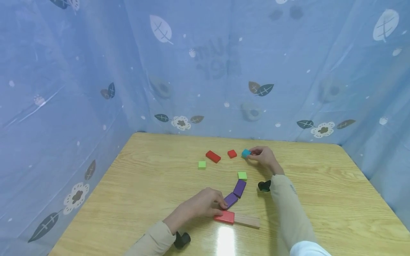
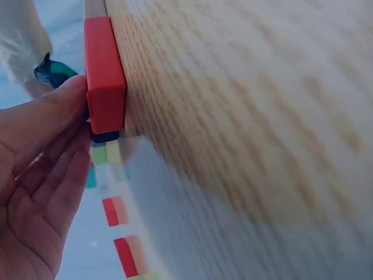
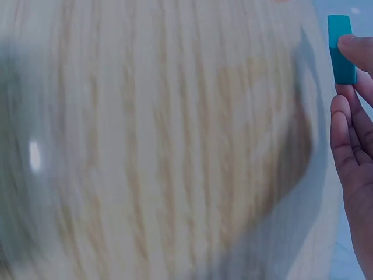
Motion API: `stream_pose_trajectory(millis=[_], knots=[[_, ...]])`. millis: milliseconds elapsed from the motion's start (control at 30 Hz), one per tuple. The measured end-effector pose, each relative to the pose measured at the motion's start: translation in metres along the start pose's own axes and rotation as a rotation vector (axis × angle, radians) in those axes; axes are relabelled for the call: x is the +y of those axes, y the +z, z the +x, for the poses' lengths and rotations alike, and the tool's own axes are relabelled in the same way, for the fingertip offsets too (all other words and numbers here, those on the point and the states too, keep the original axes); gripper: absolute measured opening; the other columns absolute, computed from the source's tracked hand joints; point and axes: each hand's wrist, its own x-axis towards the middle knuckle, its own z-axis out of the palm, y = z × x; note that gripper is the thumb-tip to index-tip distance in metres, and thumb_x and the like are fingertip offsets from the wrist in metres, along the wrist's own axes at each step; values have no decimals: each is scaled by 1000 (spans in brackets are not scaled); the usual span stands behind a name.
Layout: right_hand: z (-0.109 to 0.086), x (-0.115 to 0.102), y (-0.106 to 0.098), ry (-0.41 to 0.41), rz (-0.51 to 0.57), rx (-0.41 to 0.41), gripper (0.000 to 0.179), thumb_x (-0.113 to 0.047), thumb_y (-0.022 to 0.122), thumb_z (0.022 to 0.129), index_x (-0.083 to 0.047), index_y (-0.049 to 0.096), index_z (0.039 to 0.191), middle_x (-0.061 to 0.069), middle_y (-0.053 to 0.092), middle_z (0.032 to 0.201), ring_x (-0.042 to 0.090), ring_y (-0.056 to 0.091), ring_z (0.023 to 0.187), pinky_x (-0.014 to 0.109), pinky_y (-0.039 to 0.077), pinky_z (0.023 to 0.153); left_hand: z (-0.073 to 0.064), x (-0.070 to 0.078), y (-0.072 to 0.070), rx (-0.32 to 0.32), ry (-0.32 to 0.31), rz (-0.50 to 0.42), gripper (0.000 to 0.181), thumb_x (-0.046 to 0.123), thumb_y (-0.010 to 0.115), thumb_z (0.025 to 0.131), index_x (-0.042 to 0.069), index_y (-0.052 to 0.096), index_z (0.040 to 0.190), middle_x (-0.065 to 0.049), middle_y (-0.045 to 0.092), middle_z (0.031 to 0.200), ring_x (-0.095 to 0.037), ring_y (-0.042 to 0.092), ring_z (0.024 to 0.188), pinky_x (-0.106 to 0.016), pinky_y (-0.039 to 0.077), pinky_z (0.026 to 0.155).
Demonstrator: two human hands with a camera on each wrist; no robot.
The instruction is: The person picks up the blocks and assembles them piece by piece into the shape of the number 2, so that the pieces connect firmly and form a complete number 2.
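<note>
The right hand (image 1: 263, 156), right of centre in the head view, pinches a blue block (image 1: 246, 153) between thumb and fingertips. Its fingers point left, the wrist angles down to the right, and the forearm slants in from the lower right of the frame in a beige sleeve (image 1: 289, 209). In the right wrist view the block sits at the upper right, thumb across its face; whether it touches the table is hard to tell.

The left hand (image 1: 205, 202), below centre, comes from the lower left with its back upward. Its fingers are extended, clasped around nothing: the thumb touches a red block (image 1: 225, 218) and a fingertip touches a purple block (image 1: 232, 200).

A wooden strip (image 1: 247, 220) continues from the red block's right end. A second purple block (image 1: 239, 188) slants up from the first, with a green block (image 1: 242, 176) at its upper end. Farther up lie a small red block (image 1: 232, 154), just left of the blue one, a longer red block (image 1: 213, 156) and another green block (image 1: 201, 165). All this is on a wood-grain table (image 1: 320, 185), before a blue patterned curtain (image 1: 224, 71).
</note>
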Motion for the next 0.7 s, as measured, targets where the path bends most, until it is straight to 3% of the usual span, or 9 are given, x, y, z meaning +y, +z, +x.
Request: stream_pose_trajectory(millis=[367,700], knots=[[-6,-5,-14,-57,-22,0,37,-19,74,85,4,66,114,17,68,102,20,62,88,30,53,76,2,0,0,-3,23,4,19,16,77,82,13,76,101,10,68,97,2,59,94,-11,44,85],[-12,-14,-16,-156,-26,-21,35,-16,75,83,4,67,111,19,68,102,17,63,85,27,52,75,1,1,-1,0,17,11,19,16,77,81,13,76,100,10,68,96,2,59,92,-12,45,85]])
